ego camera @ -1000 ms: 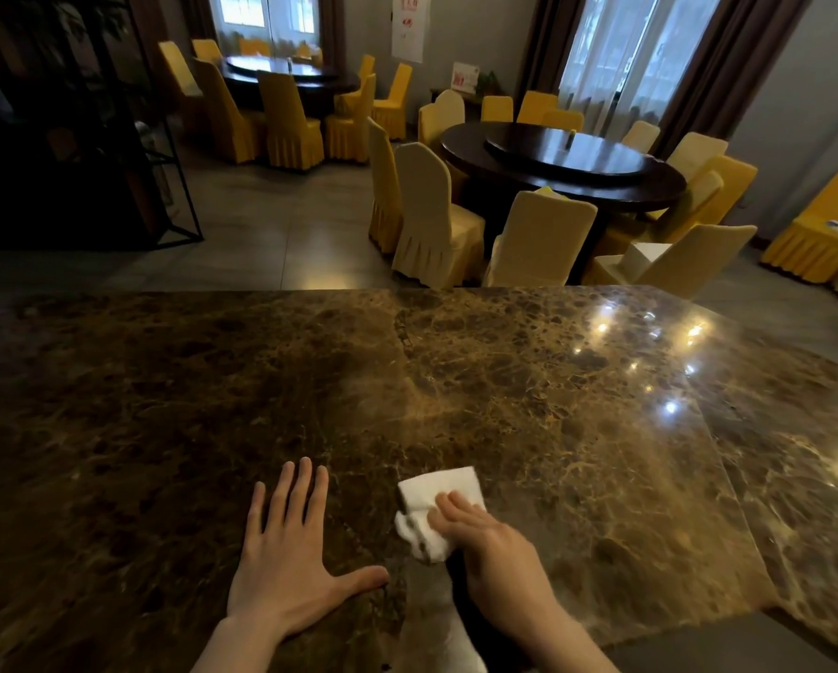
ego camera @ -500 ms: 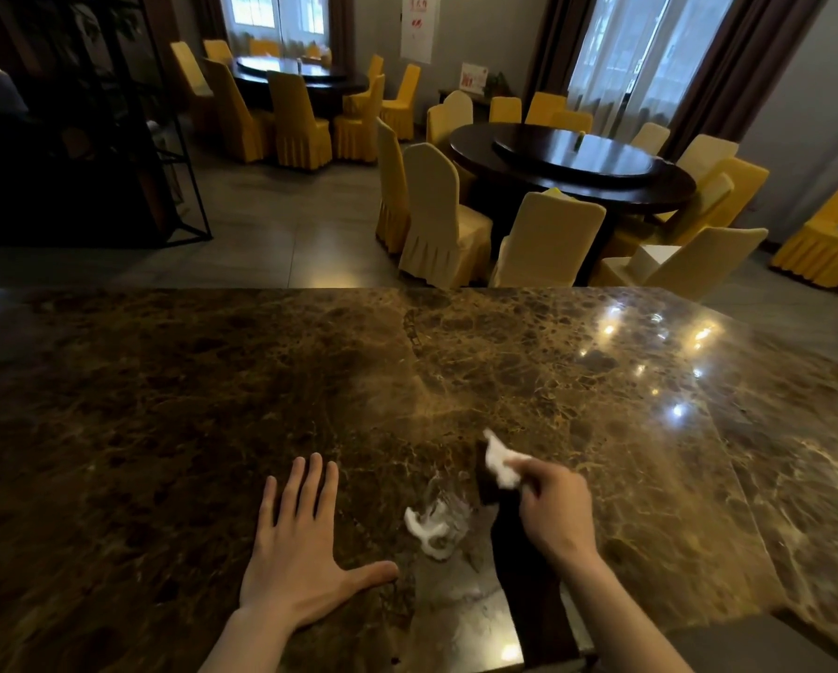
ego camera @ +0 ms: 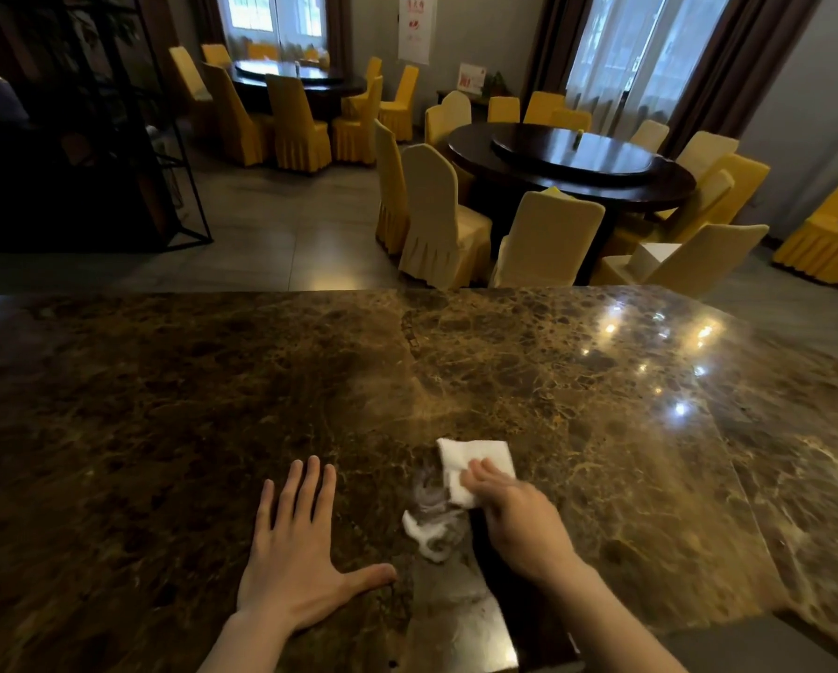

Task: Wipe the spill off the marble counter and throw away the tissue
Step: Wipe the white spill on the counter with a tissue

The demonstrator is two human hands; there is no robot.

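1. both hands are seen low in the view, resting on the brown marble counter point(ego camera: 213, 405).
2. left hand point(ego camera: 295, 561) is laid flat, palm down, with the four fingers spread toward 12 o'clock and the thumb stretched toward 3 o'clock; nothing is held by it.
3. right hand point(ego camera: 519, 522) is placed at 3 o'clock of the left hand, well apart from it, with the forearm running toward 5 o'clock.
4. a folded white tissue point(ego camera: 475, 466) is pressed against the counter under the right hand's fingertips point(ego camera: 477, 473); the fingers are bent down onto its near half, and whether the thumb is tucked under it cannot be told.
5. the far half of the tissue is left uncovered and lies flat, its edge toward 12 o'clock.
6. the spill point(ego camera: 431, 519) is seen as a pale, glistening smear just at 7 o'clock of the tissue, between the two hands and touching the tissue's left edge.
7. a whiter curl is seen at the spill's near end; whether it is liquid or a shred of paper cannot be told.
8. bright reflections are shown on the counter at 2 o'clock.
9. beyond the counter, at 1 o'clock, a dark round table point(ego camera: 572, 162) is ringed by chairs in yellow covers point(ego camera: 436, 216).
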